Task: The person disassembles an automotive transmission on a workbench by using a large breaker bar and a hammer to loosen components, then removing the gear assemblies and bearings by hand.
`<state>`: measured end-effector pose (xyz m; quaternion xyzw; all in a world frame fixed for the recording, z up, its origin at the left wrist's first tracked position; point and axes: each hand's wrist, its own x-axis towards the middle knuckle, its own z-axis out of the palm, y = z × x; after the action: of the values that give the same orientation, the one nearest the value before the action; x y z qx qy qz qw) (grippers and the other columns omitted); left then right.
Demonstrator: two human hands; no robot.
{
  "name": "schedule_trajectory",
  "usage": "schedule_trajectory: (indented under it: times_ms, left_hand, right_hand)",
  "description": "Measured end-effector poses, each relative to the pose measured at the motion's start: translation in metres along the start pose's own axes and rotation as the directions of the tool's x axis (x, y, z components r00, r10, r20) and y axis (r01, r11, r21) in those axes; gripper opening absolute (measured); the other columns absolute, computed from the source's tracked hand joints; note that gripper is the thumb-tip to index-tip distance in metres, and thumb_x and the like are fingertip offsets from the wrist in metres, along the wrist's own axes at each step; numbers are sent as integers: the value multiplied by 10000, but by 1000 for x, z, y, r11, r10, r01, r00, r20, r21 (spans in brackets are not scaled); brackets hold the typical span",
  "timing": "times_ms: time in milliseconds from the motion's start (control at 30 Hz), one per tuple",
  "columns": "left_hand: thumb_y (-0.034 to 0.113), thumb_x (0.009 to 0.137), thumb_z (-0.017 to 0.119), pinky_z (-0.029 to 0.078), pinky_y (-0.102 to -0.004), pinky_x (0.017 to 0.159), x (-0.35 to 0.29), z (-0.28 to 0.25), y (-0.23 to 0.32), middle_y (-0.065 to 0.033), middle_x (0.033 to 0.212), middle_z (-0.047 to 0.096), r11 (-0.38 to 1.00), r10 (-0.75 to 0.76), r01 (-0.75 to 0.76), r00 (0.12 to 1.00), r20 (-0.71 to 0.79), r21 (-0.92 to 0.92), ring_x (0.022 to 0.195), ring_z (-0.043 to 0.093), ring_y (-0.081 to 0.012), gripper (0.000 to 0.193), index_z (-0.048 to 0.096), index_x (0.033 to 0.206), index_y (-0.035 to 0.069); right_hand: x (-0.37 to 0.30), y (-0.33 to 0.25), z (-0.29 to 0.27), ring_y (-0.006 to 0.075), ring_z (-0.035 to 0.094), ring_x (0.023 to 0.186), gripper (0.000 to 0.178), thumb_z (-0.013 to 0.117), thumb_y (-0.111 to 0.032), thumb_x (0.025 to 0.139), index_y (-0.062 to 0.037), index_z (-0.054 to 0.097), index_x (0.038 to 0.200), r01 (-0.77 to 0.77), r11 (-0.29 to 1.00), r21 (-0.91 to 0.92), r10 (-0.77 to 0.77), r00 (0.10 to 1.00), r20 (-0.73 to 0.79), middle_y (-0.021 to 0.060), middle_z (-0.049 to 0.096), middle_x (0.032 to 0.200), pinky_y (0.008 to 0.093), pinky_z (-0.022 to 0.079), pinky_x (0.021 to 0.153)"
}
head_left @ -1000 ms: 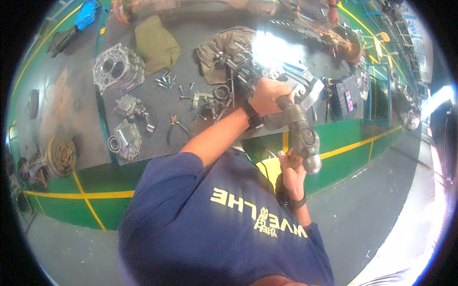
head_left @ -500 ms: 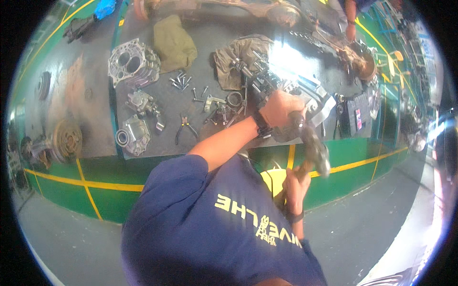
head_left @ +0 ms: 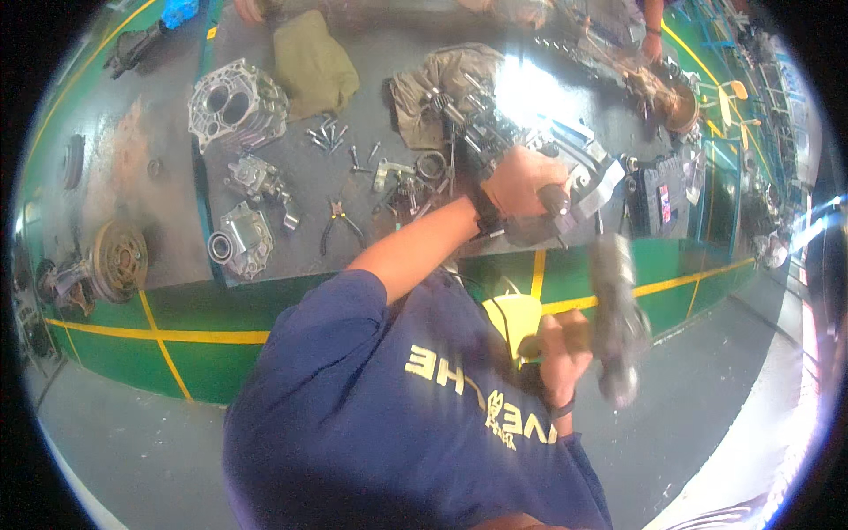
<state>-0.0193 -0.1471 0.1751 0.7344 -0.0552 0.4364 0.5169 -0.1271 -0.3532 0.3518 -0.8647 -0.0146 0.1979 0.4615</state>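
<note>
My left hand (head_left: 523, 183) is closed around a dark metal rod (head_left: 554, 200); its round end points toward me. This hand is over a gearbox assembly (head_left: 574, 168) near the front edge of the bench, with shafts and gears (head_left: 473, 115) on its far left side. How the rod's other end meets the assembly is hidden. My right hand (head_left: 563, 353), low in front of my body, grips a hammer (head_left: 618, 331) by its handle. The hammer's metal head is blurred by motion and apart from the rod.
On the bench lie a gear housing (head_left: 237, 104), a folded olive cloth (head_left: 314, 66), loose bolts (head_left: 328, 134), pliers (head_left: 338, 221) and a cover with a bearing (head_left: 241, 240). A black case (head_left: 658, 196) lies right. Another person's hand (head_left: 652, 46) is at the far right.
The hammer has swung down and right, away from the rod, and my right hand has dropped slightly with it. My left hand keeps its hold; the whole view has shifted slightly.
</note>
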Motion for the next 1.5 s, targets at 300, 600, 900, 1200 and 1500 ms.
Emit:
schedule_trajectory:
  times_ms: [300, 600, 900, 1200, 1500]
  left_hand:
    - [164, 751, 773, 501, -393, 579, 3, -4, -8, -84, 680, 643, 999, 17, -16, 1000, 16, -47, 632, 656, -307, 181, 604, 716, 108]
    - [156, 748, 776, 510, -394, 591, 3, -7, -20, -88, 694, 650, 998, 1, 2, 999, 41, -62, 647, 663, -310, 164, 620, 731, 111]
    - [258, 723, 761, 506, -391, 570, 4, -7, 6, -33, 660, 619, 994, 103, -95, 983, 153, -57, 627, 657, -280, 155, 638, 740, 164]
    - [114, 689, 787, 419, -399, 519, 16, -19, 7, -65, 612, 516, 977, 172, -156, 980, 102, -147, 555, 572, -288, 230, 560, 655, 103]
    - [99, 785, 835, 387, -383, 505, -4, -16, 13, -54, 607, 474, 995, 25, -46, 976, -217, -91, 525, 492, -264, 320, 546, 648, 116]
  right_hand:
    - [29, 32, 14, 97, 440, 547, 219, 684, 4, 869, -53, 523, 732, 9, 1000, -30, -8, 999, 39, 0, 503, 627, 284, 371, 510]
    - [39, 38, 8, 128, 500, 543, 215, 697, -122, 925, -43, 570, 770, 336, 929, -154, -323, 941, 101, 1, 523, 613, 294, 401, 518]
    - [21, 48, -32, 107, 394, 451, 239, 653, 0, 845, -53, 453, 725, 115, 974, 197, -89, 986, -138, 27, 454, 570, 289, 317, 425]
    - [17, 54, -29, 121, 383, 437, 240, 661, -38, 852, -50, 455, 730, 52, 965, 257, -23, 993, -115, 18, 419, 553, 293, 301, 417]
    - [23, 38, -24, 115, 483, 538, 182, 690, -14, 819, -52, 539, 726, -135, 924, 359, 162, 986, -47, 12, 525, 642, 280, 376, 493]
